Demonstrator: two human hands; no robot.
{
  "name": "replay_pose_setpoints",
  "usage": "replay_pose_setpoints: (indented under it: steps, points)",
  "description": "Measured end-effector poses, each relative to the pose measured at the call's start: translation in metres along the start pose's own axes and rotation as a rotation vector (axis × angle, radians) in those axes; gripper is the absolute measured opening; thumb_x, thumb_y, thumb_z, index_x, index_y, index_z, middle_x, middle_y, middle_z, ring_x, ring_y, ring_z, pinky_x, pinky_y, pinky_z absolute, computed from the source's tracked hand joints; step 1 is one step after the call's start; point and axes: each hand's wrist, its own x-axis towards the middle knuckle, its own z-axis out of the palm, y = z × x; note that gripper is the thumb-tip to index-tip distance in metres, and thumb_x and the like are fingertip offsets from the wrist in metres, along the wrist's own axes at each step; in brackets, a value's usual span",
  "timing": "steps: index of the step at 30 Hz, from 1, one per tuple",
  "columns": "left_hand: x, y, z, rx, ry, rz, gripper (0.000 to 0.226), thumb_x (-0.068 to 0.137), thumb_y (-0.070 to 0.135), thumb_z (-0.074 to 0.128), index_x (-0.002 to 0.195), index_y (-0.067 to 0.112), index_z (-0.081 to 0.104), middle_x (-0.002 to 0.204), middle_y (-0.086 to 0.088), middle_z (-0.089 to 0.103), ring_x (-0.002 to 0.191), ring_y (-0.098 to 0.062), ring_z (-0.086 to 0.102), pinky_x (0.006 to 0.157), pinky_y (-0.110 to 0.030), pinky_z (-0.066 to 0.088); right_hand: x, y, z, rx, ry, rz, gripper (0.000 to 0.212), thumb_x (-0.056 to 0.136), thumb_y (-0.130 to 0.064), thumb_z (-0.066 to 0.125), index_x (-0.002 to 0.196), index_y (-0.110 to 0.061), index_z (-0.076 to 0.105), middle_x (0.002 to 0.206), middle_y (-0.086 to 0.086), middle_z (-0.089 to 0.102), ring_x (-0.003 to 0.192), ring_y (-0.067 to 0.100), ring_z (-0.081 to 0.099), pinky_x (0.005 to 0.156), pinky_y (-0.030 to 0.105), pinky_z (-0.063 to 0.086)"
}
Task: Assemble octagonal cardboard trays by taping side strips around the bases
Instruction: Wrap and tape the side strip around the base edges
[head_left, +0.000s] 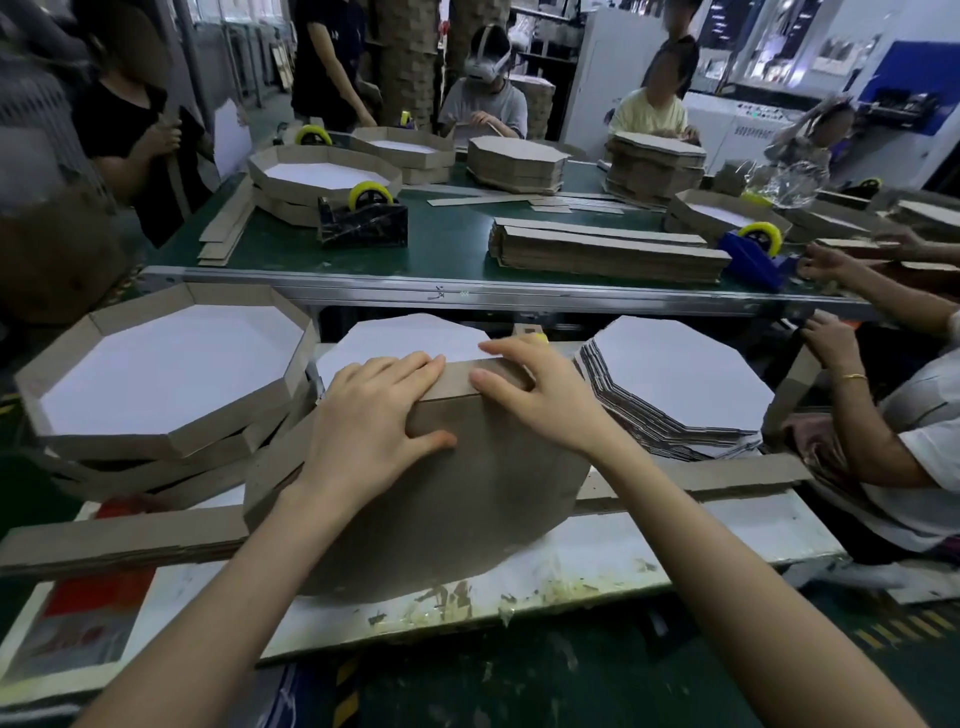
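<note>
A brown octagonal cardboard base (467, 499) stands tilted up on the white worktable (675, 540) in front of me, its underside facing me. A brown side strip (457, 376) runs over its top edge. My left hand (374, 415) lies on the strip and the base with fingers straight, thumb spread on the brown face. My right hand (535, 395) presses the strip's top edge from the right, fingers stretched leftward. A long strip (696, 480) lies flat behind the base, reaching both ways.
Finished trays (166, 374) are stacked at left, a stack of white-faced bases (680, 389) at right. Beyond a metal rail (467, 293), a green table (447, 239) carries tape dispensers (363, 215), strip piles (608, 249) and trays. Other people work around; an arm (852, 395) reaches in at right.
</note>
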Motion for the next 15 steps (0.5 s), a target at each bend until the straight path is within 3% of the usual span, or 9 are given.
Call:
replay_pose_setpoints:
  steps: [4,7,9,12,15]
  points:
    - [-0.002,-0.002,-0.002,0.134,-0.109,0.024,0.091,0.075,0.059,0.071,0.15,0.029,0.03,0.15,0.007,0.04,0.136,-0.016,0.036,0.112,-0.037,0.025,-0.004,0.005,0.001,0.04,-0.006,0.013,0.04,0.092,-0.033,0.068,0.124,-0.011,0.067,0.115,0.001,0.064,0.11,0.01,0.055,0.092,0.011,0.037]
    - [0.013,0.015,-0.001,0.158,-0.081,0.035,0.09,0.075,0.077,0.051,0.148,0.028,0.032,0.145,0.008,0.044,0.135,-0.014,0.036,0.114,-0.042,0.022,-0.006,0.005,-0.001,0.04,-0.019,-0.025,0.038,0.091,-0.032,0.069,0.123,-0.011,0.067,0.112,0.001,0.064,0.107,0.011,0.055,0.093,0.018,0.04]
    - [0.026,0.031,0.004,0.178,-0.116,0.054,0.093,0.074,0.082,0.046,0.146,0.025,0.031,0.14,0.006,0.049,0.13,-0.016,0.042,0.106,-0.04,0.031,-0.007,0.006,-0.004,0.028,-0.039,-0.052,0.034,0.092,-0.029,0.068,0.123,-0.012,0.067,0.111,0.002,0.066,0.103,0.011,0.057,0.09,0.02,0.042]
    - [0.038,0.042,0.014,0.277,-0.175,0.077,0.088,0.072,0.082,0.05,0.136,0.024,0.034,0.123,0.004,0.059,0.111,-0.019,0.057,0.081,-0.035,0.045,-0.012,0.017,-0.012,0.078,-0.051,-0.044,0.027,0.098,-0.017,0.059,0.124,-0.013,0.067,0.111,0.001,0.068,0.102,0.011,0.06,0.089,0.021,0.044]
    - [0.037,0.038,0.015,0.281,-0.159,0.08,0.085,0.07,0.085,0.05,0.131,0.027,0.041,0.119,0.007,0.061,0.105,-0.019,0.06,0.076,-0.035,0.049,-0.016,0.027,-0.022,0.154,-0.012,0.076,0.032,0.102,-0.019,0.051,0.133,-0.015,0.06,0.116,-0.002,0.068,0.105,0.006,0.061,0.095,0.021,0.046]
